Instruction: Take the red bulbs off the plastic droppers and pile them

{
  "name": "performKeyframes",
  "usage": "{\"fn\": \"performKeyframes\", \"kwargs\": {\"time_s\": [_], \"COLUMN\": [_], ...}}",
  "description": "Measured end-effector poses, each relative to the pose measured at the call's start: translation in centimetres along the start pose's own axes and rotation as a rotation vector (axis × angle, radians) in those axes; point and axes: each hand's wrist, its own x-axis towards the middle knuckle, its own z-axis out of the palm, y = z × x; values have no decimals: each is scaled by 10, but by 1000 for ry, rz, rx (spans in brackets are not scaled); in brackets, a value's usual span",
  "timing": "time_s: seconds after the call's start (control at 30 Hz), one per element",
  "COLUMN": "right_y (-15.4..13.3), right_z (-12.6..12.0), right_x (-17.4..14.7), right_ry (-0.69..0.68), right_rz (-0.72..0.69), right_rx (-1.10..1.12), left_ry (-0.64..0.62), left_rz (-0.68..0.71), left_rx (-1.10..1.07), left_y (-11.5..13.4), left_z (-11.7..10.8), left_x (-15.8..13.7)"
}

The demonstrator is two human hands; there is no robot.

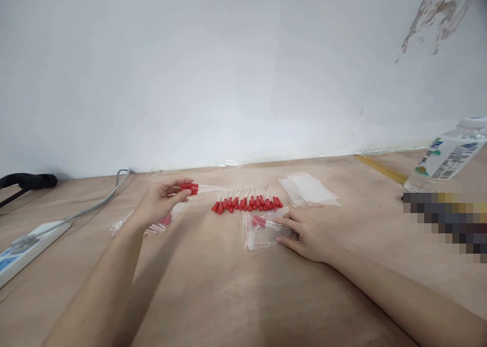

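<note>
Between the fingers and thumb of my left hand (pixel 173 195) are a few droppers (pixel 192 188), gripped by their red rubber bulbs, with thin clear tubes pointing right. My right hand (pixel 304 235) holds the right end of a clear zip-lock bag (pixel 262 239) on the table, its red-striped zip edge facing left. Inside that bag a red bulb or two can be seen. Just behind it lies a row of droppers (pixel 243 204), bulbs towards me and tubes towards the wall. Partly hidden behind my left wrist is another zip-lock bag (pixel 155 229) with red bulbs in it.
A stack of flat bags (pixel 310 189) lies behind my right hand. At the right stands a tilted-looking plastic bottle (pixel 445 157) near a yellow strip (pixel 380 169). On the left are a power strip (pixel 34 243), a grey cable (pixel 102 205) and a black object (pixel 28 182). A white wall (pixel 228 73) closes off the table's back.
</note>
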Motion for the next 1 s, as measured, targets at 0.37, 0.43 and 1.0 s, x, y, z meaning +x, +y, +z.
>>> {"fn": "performKeyframes", "kwargs": {"time_s": [0.37, 0.43, 1.0], "right_y": [-1, 0, 4], "right_z": [-2, 0, 5], "right_x": [0, 0, 0], "right_ry": [8, 17, 9], "right_rz": [-3, -8, -28], "right_rx": [-27, -22, 16], "left_ry": [32, -81, -124], "left_rz": [552, 573, 510], "left_rx": [837, 953, 490], "left_y": [-17, -17, -28], "left_z": [105, 117, 122], "left_x": [33, 33, 10]}}
